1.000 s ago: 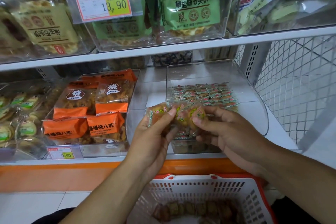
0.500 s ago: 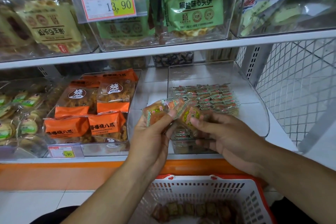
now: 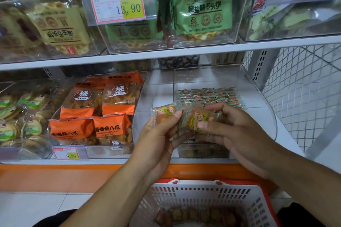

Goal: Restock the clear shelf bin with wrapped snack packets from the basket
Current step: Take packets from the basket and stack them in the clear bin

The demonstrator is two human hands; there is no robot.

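Crinkly clear wrap shows under both thumbs at the centre of the frame: the left hand (image 3: pixel 158 134) pinches one snack packet (image 3: pixel 163 111) between thumb and fingers, and the right hand (image 3: pixel 234 134) grips a second packet (image 3: pixel 196 119), perhaps with more tucked behind it, though the fingers hide that. Held face-up and side by side, they seem to be getting squared before being laid down. Just behind them, centre right, the clear bin (image 3: pixel 258 86) holds a neat row of packets (image 3: pixel 210 95) along its back, its front part left free. At the bottom of the frame the white basket (image 3: pixel 208 195) with a red rim holds more packets (image 3: pixel 195 215).
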